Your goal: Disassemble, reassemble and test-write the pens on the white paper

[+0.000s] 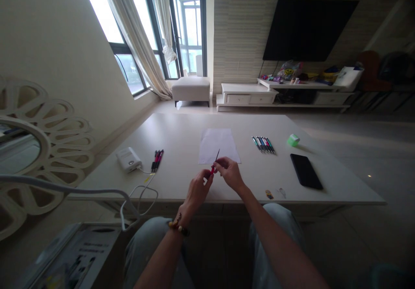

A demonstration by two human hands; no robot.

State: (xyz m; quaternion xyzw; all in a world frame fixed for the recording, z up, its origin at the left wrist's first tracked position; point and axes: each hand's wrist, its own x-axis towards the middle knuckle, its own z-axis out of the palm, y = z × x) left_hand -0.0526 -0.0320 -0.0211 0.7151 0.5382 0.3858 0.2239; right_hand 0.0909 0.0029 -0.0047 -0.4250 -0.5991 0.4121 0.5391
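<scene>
Over the table's near edge my two hands meet at the fingertips. My left hand [198,188] is closed on a short red pen barrel [212,171]. Pinched in my right hand [229,171] is a thin dark pen refill [218,154], which points up and away. Whether the refill's lower end sits inside the barrel is hidden by the fingers. Beyond the hands lies a white sheet of paper [218,142] with faint writing along its near edge. Several pens [157,160] lie to the left, and another row of pens [263,145] is on the right.
On the white table [181,133] are a white power bank [129,159] with a cable, a black phone [306,171], a green-and-white block [293,140] and a small yellow item [269,194]. A white curved tube [81,190] crosses at left, near a floral-framed mirror [45,142].
</scene>
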